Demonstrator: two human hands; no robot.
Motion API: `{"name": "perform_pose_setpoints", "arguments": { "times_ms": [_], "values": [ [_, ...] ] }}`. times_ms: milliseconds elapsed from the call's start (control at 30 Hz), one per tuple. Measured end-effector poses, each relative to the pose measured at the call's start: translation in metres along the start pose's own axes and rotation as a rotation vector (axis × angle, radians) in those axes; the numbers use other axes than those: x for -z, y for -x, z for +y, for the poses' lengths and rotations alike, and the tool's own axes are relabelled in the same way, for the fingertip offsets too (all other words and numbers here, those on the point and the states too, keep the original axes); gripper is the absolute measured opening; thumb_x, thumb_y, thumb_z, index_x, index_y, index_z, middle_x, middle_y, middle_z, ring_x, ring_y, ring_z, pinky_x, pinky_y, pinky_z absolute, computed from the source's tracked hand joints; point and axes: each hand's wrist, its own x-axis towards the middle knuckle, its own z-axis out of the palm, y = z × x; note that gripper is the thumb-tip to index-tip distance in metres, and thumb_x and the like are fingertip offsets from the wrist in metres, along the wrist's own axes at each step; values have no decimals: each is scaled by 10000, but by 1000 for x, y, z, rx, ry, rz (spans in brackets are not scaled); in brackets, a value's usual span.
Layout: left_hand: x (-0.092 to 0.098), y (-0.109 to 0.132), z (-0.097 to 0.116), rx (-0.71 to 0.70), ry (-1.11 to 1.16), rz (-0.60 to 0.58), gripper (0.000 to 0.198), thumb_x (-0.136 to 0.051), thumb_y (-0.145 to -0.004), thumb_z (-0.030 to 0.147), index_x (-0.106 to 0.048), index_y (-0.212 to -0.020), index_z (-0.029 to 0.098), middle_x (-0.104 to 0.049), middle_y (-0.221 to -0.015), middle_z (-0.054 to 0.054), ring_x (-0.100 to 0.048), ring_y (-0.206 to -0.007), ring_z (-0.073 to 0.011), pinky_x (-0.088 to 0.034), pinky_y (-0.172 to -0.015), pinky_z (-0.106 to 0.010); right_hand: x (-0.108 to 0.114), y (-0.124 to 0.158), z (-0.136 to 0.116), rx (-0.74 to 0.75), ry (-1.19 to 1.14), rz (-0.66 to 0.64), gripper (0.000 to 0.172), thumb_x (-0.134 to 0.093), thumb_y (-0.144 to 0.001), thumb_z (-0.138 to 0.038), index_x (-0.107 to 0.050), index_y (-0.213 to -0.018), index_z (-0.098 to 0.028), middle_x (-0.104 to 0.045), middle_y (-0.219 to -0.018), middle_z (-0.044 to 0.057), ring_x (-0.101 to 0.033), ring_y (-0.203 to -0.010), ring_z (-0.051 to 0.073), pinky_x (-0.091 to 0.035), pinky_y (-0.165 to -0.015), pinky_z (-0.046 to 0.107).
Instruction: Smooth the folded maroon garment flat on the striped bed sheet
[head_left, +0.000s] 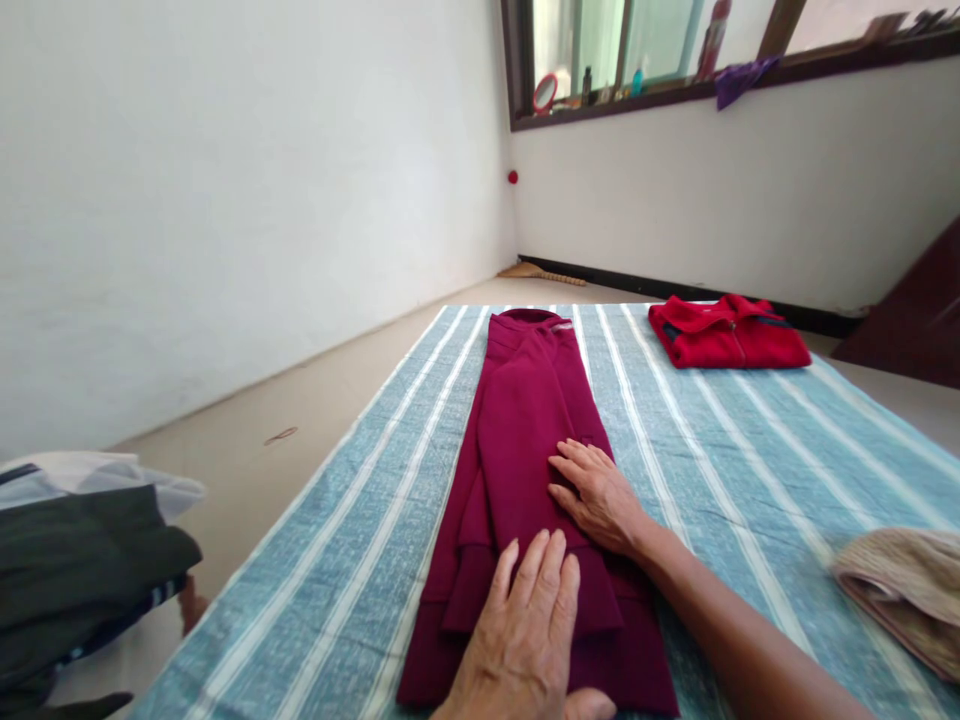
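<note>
A maroon long-sleeved garment (525,400) lies lengthwise on a blue-and-white striped cloth surface (352,500), its sides folded in to a long narrow shape and its collar at the far end. Flat on its lower part, near the cuffs, rests my left hand (521,625), fingers stretched forward. Further up, my right hand (596,490) presses on the garment's right side with its fingers spread. Neither hand grips the fabric.
A folded red garment (724,335) sits at the far right of the surface. A beige cloth (911,590) lies at the right edge. Dark and white clothes (82,580) are piled at the lower left. White walls stand behind.
</note>
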Motion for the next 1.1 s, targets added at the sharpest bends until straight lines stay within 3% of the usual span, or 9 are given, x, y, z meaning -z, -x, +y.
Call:
{"name": "perform_pose_setpoints", "arguments": {
  "times_ms": [467,567,667,767,867,1000,1100],
  "values": [
    [-10,3,-2,-33,-41,94,908,-359,-796,737,-345,-1401,59,-417,-1416,-219,-332,-1341,-336,-277,-1086,-477,-8,0,1,2,12,39,336,-508,-893,-307,-591,-1198,-191,-542,-1321,123,-444,-1274,275,-352,-1050,511],
    [-2,2,-4,-47,12,116,950,-441,-762,736,-320,-1410,52,-381,-1437,-228,-308,-1353,-342,-331,-1068,-485,-8,0,2,2,12,32,337,-509,-892,-309,-593,-1192,-178,-543,-1318,130,-449,-1269,276,-356,-1049,505],
    [18,3,-11,-39,85,137,909,-577,-761,628,-313,-1410,50,-371,-1444,-226,-305,-1357,-336,-358,-1069,-474,-2,-1,2,20,-22,31,322,-511,-888,-315,-603,-1169,-187,-557,-1298,126,-472,-1250,266,-379,-1038,483],
    [39,7,-27,10,121,95,770,-612,-808,475,-329,-1412,90,-397,-1440,-190,-354,-1340,-297,-401,-1056,-424,10,1,4,34,-55,31,315,-499,-889,-316,-612,-1156,-193,-576,-1270,120,-507,-1216,257,-419,-1014,454],
    [49,14,-50,50,137,127,600,-545,-875,368,-367,-1396,131,-459,-1407,-146,-427,-1297,-255,-446,-1029,-375,25,11,7,48,-34,37,317,-478,-894,-286,-612,-1165,-191,-590,-1253,119,-526,-1196,260,-441,-1000,447],
    [43,24,-85,74,106,212,514,-448,-907,162,-345,-1411,170,-540,-1336,-111,-494,-1244,-207,-465,-1013,-326,44,39,14,120,37,-16,373,-392,-907,-191,-573,-1233,-188,-548,-1314,119,-487,-1242,247,-435,-1015,437],
    [34,31,-107,39,56,197,550,-363,-889,50,-328,-1420,192,-566,-1308,-101,-504,-1235,-187,-470,-1003,-322,54,67,16,186,65,-107,477,-378,-866,-103,-510,-1313,-202,-481,-1386,106,-412,-1306,241,-408,-1042,448]
  ]
}}
